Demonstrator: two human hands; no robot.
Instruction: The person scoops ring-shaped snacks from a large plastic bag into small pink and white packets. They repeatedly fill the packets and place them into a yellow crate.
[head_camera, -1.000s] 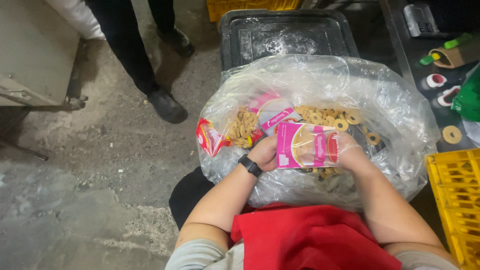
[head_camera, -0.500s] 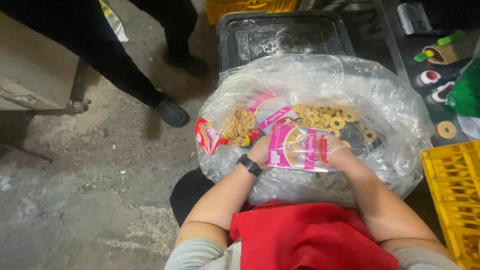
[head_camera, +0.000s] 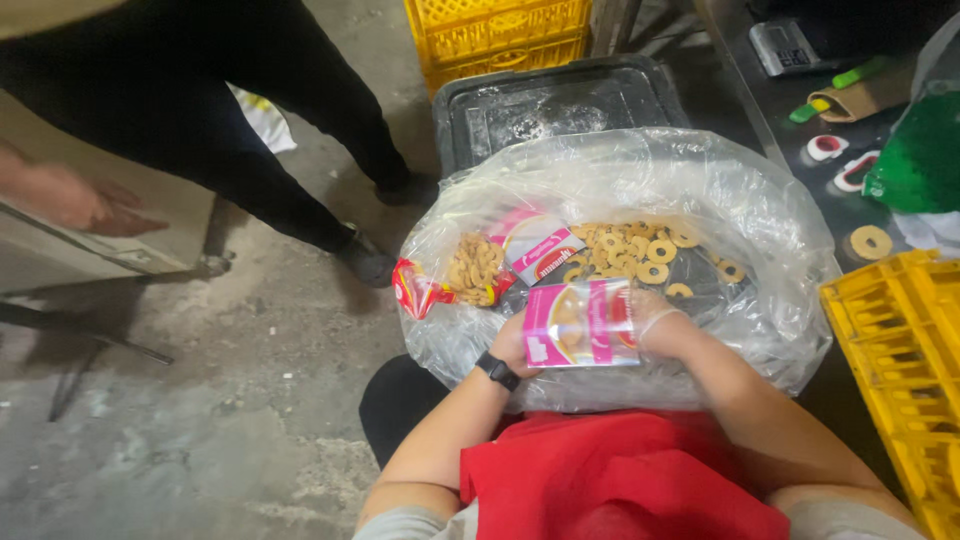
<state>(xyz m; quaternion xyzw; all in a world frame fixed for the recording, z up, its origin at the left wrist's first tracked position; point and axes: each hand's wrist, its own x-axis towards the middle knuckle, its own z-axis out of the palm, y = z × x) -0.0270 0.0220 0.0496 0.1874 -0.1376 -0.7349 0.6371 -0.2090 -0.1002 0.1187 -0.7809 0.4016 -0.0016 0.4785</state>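
Pink snack packet (head_camera: 582, 324), held flat

This is looking like a small food packing workshop, not a home. A rough, stained concrete floor (head_camera: 200, 440) is showing everywhere. Yellow plastic crates (head_camera: 495, 35) are standing around, and a big clear plastic bag (head_camera: 700, 190) is holding loose ring-shaped biscuits (head_camera: 640, 255). Another person in dark trousers (head_camera: 240, 130) is standing close by.

What I can't make out

The pink packet (head_camera: 582, 323) covers most of my left hand (head_camera: 513, 345) and the fingertips of my right hand (head_camera: 658, 322). The yellow crate (head_camera: 893, 350) runs off the right edge; another person's hand (head_camera: 75, 198) is blurred.
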